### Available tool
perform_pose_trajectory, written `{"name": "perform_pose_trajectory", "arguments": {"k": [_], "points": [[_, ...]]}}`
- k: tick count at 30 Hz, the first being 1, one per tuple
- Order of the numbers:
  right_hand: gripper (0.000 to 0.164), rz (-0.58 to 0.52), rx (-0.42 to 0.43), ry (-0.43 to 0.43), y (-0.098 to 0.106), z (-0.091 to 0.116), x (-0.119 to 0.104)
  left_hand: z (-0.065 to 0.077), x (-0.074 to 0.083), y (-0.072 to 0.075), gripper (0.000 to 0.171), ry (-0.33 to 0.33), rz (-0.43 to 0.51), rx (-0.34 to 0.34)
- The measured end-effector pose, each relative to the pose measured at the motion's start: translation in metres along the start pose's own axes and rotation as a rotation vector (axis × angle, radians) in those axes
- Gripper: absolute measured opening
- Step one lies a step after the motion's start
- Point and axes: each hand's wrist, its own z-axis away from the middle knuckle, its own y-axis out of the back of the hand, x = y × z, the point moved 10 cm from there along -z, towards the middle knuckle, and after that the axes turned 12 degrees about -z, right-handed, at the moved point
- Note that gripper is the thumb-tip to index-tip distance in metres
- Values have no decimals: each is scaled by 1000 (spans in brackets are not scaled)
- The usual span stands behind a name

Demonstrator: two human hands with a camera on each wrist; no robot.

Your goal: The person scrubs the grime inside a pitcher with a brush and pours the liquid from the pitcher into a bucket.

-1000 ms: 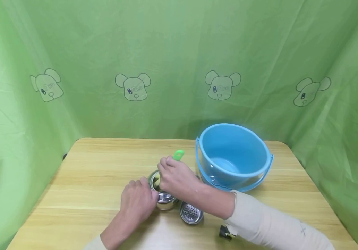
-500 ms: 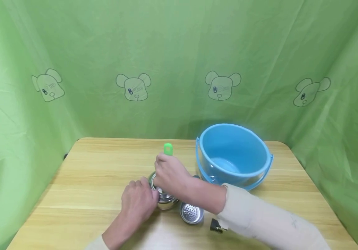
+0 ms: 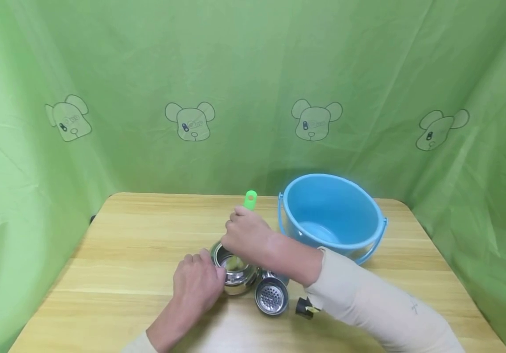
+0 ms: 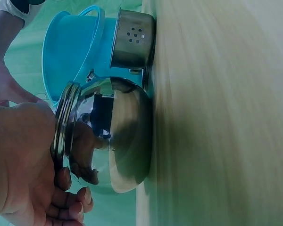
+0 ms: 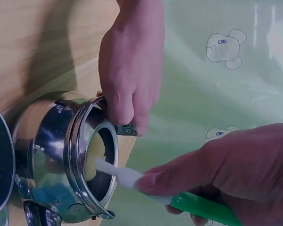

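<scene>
My left hand (image 3: pixel 197 282) grips the rim of a shiny round steel pot (image 4: pixel 118 136) that stands upright on the table; the thumb lies at the rim's edge. In my right hand (image 3: pixel 249 233) is a brush with a green handle (image 5: pixel 205 207), the thumb pressed along its white neck (image 5: pixel 127 177). Its yellow head (image 5: pixel 94 155) is inside the pot's mouth, partly hidden by the wall. The handle's end sticks up above the fist. Beside the pot, on its right, sits a steel strainer cup (image 3: pixel 272 296) with a perforated bottom.
A blue bucket (image 3: pixel 330 211) with its handle down stands behind and right of the pot. Another steel piece (image 3: pixel 275 275) lies behind the strainer cup, half covered by the right forearm. A small black device (image 3: pixel 304 308) hangs by the right sleeve. Green curtain surrounds the wooden table (image 3: pixel 138 235).
The brush handle has swung left, then back right, and stands higher now. My right hand has risen with it, exposing the pot's mouth and the yellow head. The left hand keeps its grip.
</scene>
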Motion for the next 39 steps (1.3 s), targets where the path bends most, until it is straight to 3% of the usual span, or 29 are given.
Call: {"name": "perform_pose_trajectory", "arguments": {"k": [4, 10, 19, 25, 29, 32, 39], "points": [[12, -54, 33, 0, 1, 2, 2, 0, 0, 0, 26, 9, 12, -22], [8, -69, 146, 1, 4, 6, -3, 0, 1, 2, 25, 2, 18, 2], [15, -26, 277, -8, 0, 14, -13, 0, 1, 2, 27, 0, 21, -17], [12, 36, 391, -9, 2, 22, -25, 0, 3, 3, 32, -18, -4, 19], [3, 73, 387, -14, 0, 23, -31, 0, 4, 6, 32, -26, -16, 56], [8, 98, 383, -19, 0, 23, -35, 1, 6, 9, 31, -39, -57, 76], [7, 157, 464, -33, 1, 28, -43, 2, 8, 10, 31, -58, -121, 43]]}}
